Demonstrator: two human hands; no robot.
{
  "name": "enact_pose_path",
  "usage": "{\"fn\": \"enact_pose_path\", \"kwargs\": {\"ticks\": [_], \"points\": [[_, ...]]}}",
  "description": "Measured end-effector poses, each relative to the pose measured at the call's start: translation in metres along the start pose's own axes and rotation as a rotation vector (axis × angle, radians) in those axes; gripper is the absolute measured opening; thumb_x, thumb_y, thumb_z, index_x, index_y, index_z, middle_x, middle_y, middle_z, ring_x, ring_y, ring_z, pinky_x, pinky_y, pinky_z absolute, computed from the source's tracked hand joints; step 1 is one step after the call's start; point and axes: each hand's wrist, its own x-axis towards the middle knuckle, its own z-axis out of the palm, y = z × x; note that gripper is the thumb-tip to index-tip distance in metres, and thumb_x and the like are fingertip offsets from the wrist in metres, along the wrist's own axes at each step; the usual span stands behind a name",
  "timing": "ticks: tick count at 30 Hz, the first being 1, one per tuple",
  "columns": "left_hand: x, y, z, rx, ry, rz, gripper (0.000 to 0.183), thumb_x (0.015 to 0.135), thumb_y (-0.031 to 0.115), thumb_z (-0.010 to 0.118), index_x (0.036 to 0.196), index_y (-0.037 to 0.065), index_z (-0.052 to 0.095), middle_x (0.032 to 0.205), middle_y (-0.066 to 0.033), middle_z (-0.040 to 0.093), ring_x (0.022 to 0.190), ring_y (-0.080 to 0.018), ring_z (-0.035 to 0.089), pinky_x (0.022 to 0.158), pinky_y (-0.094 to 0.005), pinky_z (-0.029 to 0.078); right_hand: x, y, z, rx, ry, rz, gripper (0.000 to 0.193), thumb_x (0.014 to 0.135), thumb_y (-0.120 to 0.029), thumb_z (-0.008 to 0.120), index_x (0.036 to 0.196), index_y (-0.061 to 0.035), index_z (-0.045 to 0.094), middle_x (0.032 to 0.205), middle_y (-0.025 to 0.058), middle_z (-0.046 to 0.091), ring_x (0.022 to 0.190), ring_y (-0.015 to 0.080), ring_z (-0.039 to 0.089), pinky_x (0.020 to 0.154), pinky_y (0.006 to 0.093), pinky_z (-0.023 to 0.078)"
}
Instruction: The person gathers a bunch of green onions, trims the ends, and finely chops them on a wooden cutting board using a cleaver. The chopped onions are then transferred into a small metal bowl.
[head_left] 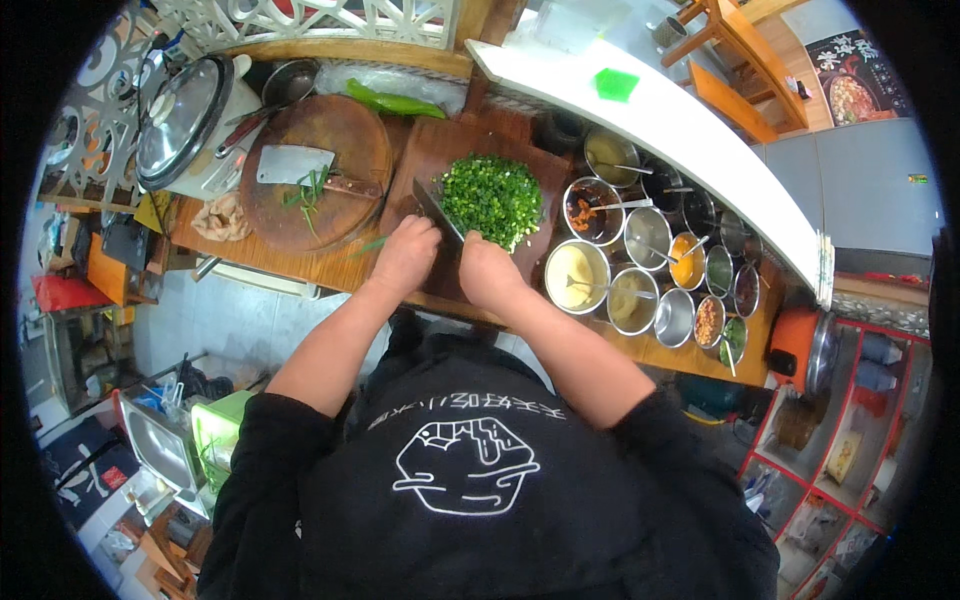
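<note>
My right hand (490,268) is wrapped round the handle of a kitchen knife, whose dark blade (432,203) slants up and to the left over a brown cutting board (425,150). To the left of the blade, my left hand (408,252) is closed with its fingers curled down. A bit of green scallion (370,245) sticks out from its left side; the rest is hidden under the fingers. Just right of the blade lies a heap of chopped scallions (490,198), reaching close to the board's right edge.
On the left a round chopping block (352,135) bears a cleaver (296,164) and loose scallion pieces (309,203). Beyond it stands a large lidded pot (190,115). Several metal bowls of sauces and toppings (577,277) crowd the right, beneath a white ledge (690,140). Green peppers (390,100) lie behind.
</note>
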Motion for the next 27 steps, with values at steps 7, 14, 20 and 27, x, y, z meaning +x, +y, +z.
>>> {"fn": "enact_pose_path", "kwargs": {"ticks": [7,14,20,27], "points": [[0.000,-0.005,0.003,0.046,0.081,0.044,0.005,0.080,0.004,0.067,0.084,0.007,0.069,0.095,-0.0111,0.065,0.100,-0.0337,0.060,0.090,-0.0429,0.054,0.002,0.002,-0.003,0.034,0.028,0.041,0.012,0.091,0.002,0.055,0.102,0.0067,0.053,0.089,0.0359,0.071,0.088,0.0525,0.073,0.078,0.0556,0.061],[-0.005,-0.003,0.001,0.025,0.025,0.023,0.007,0.081,0.003,0.066,0.087,0.006,0.070,0.096,-0.0123,0.065,0.100,-0.0350,0.060,0.091,-0.0436,0.054,0.001,-0.004,-0.011,0.045,-0.064,-0.016,0.016,0.088,0.004,0.057,0.103,0.0079,0.053,0.091,0.0352,0.072,0.091,0.0518,0.074,0.081,0.0555,0.061],[-0.003,-0.002,-0.002,-0.008,0.043,0.014,0.006,0.081,0.003,0.065,0.086,0.005,0.069,0.096,-0.0130,0.064,0.101,-0.0362,0.060,0.091,-0.0446,0.054,0.003,0.005,0.010,0.041,0.041,-0.014,0.012,0.090,0.001,0.056,0.099,0.0071,0.054,0.086,0.0358,0.070,0.085,0.0528,0.073,0.077,0.0576,0.060],[-0.014,-0.011,0.000,-0.011,-0.016,-0.004,0.010,0.080,0.003,0.071,0.090,0.003,0.068,0.098,-0.0152,0.063,0.105,-0.0374,0.060,0.091,-0.0460,0.054,0.001,-0.015,-0.020,0.018,-0.088,-0.002,0.014,0.089,0.002,0.058,0.102,0.0074,0.055,0.092,0.0359,0.072,0.091,0.0503,0.074,0.081,0.0552,0.061]]}}
